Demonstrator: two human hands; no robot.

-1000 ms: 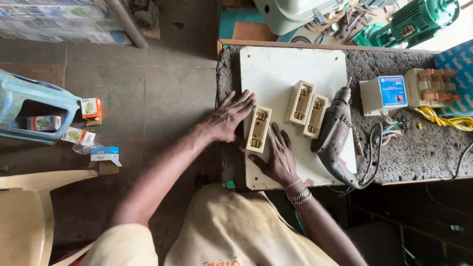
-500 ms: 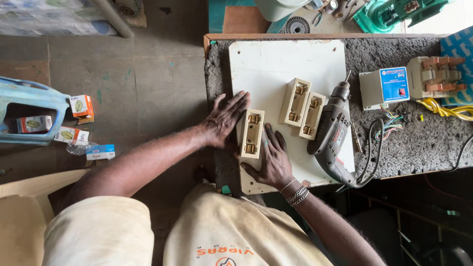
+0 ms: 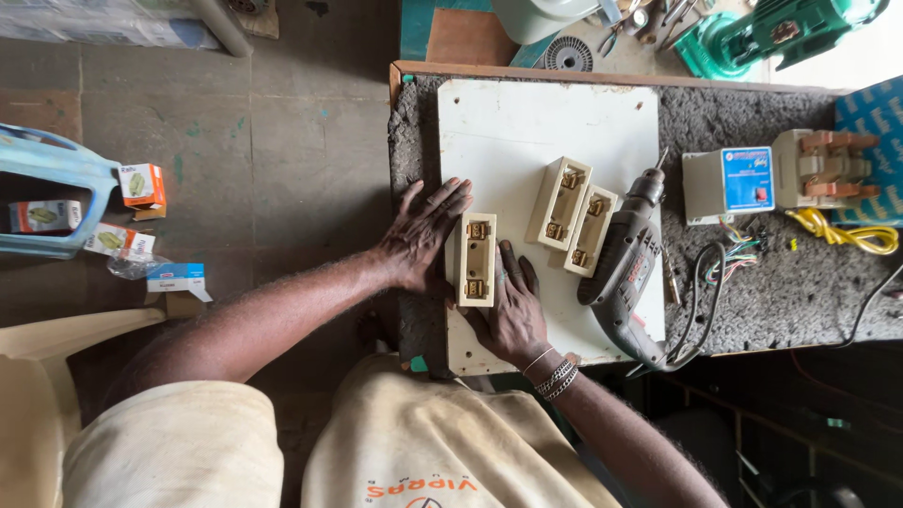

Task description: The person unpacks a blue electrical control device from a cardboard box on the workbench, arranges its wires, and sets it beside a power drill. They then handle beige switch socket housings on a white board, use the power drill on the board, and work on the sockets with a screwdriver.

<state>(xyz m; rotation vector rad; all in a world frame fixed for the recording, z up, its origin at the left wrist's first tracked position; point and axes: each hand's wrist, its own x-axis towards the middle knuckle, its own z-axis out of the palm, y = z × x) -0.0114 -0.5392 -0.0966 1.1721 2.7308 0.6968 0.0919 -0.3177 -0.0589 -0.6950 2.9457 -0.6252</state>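
A cream fuse holder (image 3: 476, 258) lies on the white board (image 3: 527, 132) near its left edge. My left hand (image 3: 420, 235) presses flat against the holder's left side, fingers spread over the board's edge. My right hand (image 3: 513, 306) rests beside the holder's lower right side, its fingers touching it. Two more cream fuse holders (image 3: 572, 214) lie side by side, tilted, further right on the board. A grey electric drill (image 3: 625, 273) lies at the board's right edge, bit pointing away from me.
The board sits on a rough dark bench (image 3: 752, 282). To the right stand a white and blue box unit (image 3: 727, 183), a cream switch block (image 3: 823, 169) and yellow wires (image 3: 847, 233). Small cartons (image 3: 141, 185) and a blue plastic item (image 3: 47, 183) lie on the floor at left.
The view has shifted slightly. Both hands stay around the same fuse holder; it now stands straighter along the board's left edge.
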